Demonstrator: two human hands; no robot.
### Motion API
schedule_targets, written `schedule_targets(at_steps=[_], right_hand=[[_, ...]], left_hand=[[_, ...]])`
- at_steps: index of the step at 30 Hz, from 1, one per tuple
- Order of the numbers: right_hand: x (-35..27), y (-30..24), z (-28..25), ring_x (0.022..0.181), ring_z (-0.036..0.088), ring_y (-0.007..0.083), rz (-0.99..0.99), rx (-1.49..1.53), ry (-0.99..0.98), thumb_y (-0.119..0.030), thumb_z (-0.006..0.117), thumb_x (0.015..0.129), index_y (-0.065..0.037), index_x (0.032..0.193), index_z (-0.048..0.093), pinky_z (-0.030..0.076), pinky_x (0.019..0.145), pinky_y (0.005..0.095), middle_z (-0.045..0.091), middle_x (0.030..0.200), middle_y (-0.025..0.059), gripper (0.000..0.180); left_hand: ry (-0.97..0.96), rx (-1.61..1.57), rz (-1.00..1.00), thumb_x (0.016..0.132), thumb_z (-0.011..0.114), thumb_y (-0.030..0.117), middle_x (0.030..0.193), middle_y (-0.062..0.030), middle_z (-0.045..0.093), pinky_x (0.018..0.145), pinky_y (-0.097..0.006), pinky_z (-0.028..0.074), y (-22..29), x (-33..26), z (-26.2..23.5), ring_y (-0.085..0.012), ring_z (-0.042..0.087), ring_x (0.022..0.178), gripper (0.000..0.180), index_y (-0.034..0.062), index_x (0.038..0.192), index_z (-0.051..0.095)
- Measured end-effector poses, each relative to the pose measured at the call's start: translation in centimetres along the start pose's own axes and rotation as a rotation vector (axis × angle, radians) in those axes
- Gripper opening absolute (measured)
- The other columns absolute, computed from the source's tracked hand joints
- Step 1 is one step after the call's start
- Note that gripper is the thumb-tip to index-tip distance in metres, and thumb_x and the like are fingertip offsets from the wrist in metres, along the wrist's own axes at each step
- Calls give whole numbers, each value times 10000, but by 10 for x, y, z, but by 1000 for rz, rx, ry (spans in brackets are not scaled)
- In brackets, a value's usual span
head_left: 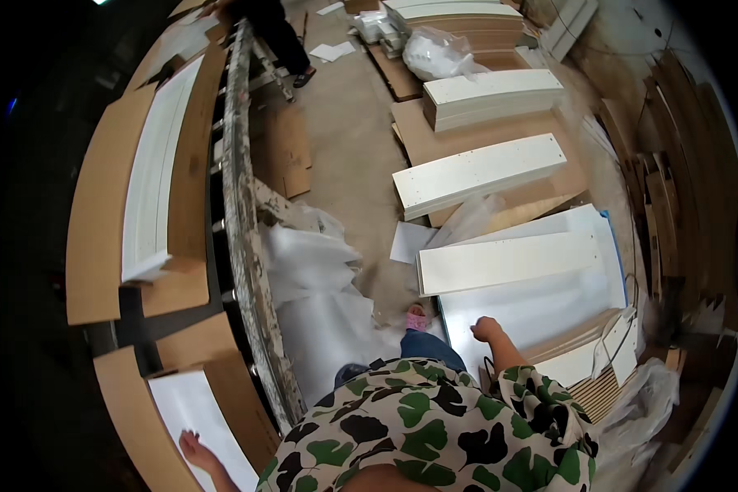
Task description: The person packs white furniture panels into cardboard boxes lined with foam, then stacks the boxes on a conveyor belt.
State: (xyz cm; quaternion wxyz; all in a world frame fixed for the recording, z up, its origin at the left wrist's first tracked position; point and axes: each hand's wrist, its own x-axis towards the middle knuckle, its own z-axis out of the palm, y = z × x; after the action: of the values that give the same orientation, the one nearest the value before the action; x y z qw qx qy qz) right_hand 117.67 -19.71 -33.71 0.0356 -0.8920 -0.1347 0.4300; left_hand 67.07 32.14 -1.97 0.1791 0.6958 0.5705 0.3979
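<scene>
At the lower left, my left hand hangs over an open cardboard box lined with a white sheet. Its fingers are loosely bent and apart, with nothing seen in them. My right hand is closed, its fingers curled in, and no object shows in it. It hovers above a large white sheet on the floor to my right. Just beyond that hand, a stack of long white boards lies on the sheet.
A roller conveyor with a worn metal rail runs along my left, bearing another open box with white boards. White foam sheeting lies beside it. More board stacks stand ahead right. Cardboard leans at right. A person stands far off.
</scene>
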Motion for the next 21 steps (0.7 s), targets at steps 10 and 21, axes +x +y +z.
schedule_targets(at_steps=[10, 21], right_hand=[[52, -19, -19, 863, 600, 369, 149, 584, 246, -341, 526, 791, -14, 847, 664, 477, 794, 401, 634, 895, 210, 359], [178, -117, -88, 747, 618, 166, 282, 1741, 119, -278, 561, 855, -2, 1038, 593, 483, 591, 274, 628, 931, 93, 333]], left_hand=[[-981, -46, 785, 795, 646, 142, 923, -117, 640, 810, -349, 446, 310, -29, 401, -271, 594, 917, 131, 38, 875, 644], [-1671, 551, 1055, 814, 589, 281, 989, -198, 620, 798, -404, 463, 296, -104, 862, -334, 594, 909, 386, 38, 1113, 575]])
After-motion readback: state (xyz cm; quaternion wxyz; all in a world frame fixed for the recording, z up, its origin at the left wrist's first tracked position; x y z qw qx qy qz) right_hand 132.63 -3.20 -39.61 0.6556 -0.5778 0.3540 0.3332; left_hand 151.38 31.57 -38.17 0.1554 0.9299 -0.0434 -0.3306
